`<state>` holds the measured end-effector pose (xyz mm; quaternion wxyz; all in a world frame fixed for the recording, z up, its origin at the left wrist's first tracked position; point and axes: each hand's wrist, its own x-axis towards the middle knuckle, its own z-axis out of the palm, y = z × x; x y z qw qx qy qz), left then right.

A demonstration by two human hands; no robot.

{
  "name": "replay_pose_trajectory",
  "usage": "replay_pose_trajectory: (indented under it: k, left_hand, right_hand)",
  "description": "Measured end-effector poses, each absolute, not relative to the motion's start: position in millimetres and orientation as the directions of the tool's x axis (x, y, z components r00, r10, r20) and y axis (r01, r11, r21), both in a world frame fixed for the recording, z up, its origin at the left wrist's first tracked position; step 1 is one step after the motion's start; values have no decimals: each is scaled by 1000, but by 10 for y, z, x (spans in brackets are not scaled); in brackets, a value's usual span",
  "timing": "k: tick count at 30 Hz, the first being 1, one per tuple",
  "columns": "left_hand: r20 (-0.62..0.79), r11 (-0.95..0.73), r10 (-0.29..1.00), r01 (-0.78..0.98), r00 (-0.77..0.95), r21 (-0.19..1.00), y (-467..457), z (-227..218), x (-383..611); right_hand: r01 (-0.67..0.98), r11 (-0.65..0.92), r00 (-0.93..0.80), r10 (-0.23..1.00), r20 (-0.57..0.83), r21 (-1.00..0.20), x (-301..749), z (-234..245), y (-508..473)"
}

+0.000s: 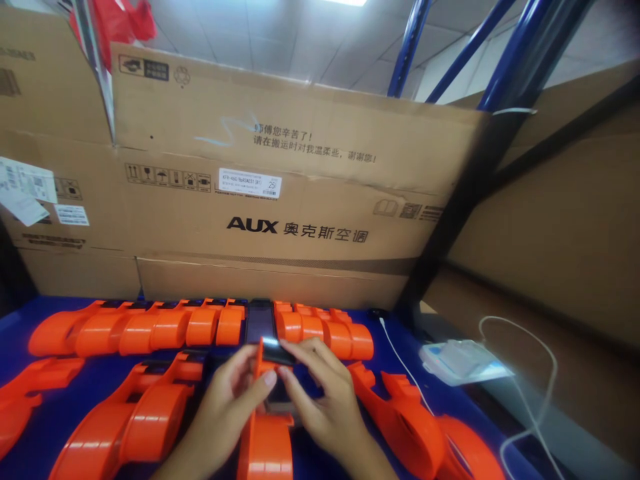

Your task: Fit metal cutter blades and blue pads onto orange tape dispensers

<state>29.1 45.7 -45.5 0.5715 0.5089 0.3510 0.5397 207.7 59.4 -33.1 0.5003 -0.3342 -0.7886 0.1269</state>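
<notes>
An orange plastic tape dispenser (265,447) is held upright between my hands at the front middle. My left hand (234,390) is closed around its upper arm, with the thumb pressed on the near side. A glossy black piece (278,352) lies across the dispenser's upper end. My right hand (323,387) pinches that black piece at its right edge between thumb and fingers. Whether it is fixed to the orange part, I cannot tell. Behind the hands a dark phone-like device (261,320) lies on the blue surface, partly covered.
More orange dispensers stand in a back row (137,331), at front left (155,420) and at right (415,427), many with black parts. A white cable (400,363) and a clear plastic box (463,362) lie at right. Cardboard (300,220) walls off the back of the blue surface.
</notes>
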Motion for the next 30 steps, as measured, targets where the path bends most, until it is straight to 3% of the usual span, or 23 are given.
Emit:
replay_pose_trajectory:
  k: [3,5,8,10,14,22,27,30]
  left_hand:
    - [99,-45,983,-318,154,947,507,-488,246]
    - [49,-8,993,-359,105,933,552,-500,198]
    - [-62,75,997,-412,43,908,623,-487,120]
    - [-149,162,987,-465,65,871,648,-465,85]
    - [-223,271,963,-584,154,766,618,-412,73]
    - [-155,177,984,-496,85,850,607,-294,110]
    - [-124,141,990,-506,66,851,628,-338,108]
    - [-100,114,994,-503,54,857,646,-399,92]
  right_hand:
    - [470,645,-169,735,656,-602,2145,-298,640]
    - [623,497,-89,812,577,-603,2207,-263,686]
    - [912,189,-60,940,336,-363,2295,-229,739]
    - [976,91,-50,978,204,-196,2337,-243,749]
    - [985,110,-93,988,123,-134,2361,-336,727]
    - [959,257,-250,966,69,-118,2251,-322,659]
    - [875,433,-412,901,137,-217,2200,-292,597]
    - [888,395,-352,913,204,-235,2202,-331,617]
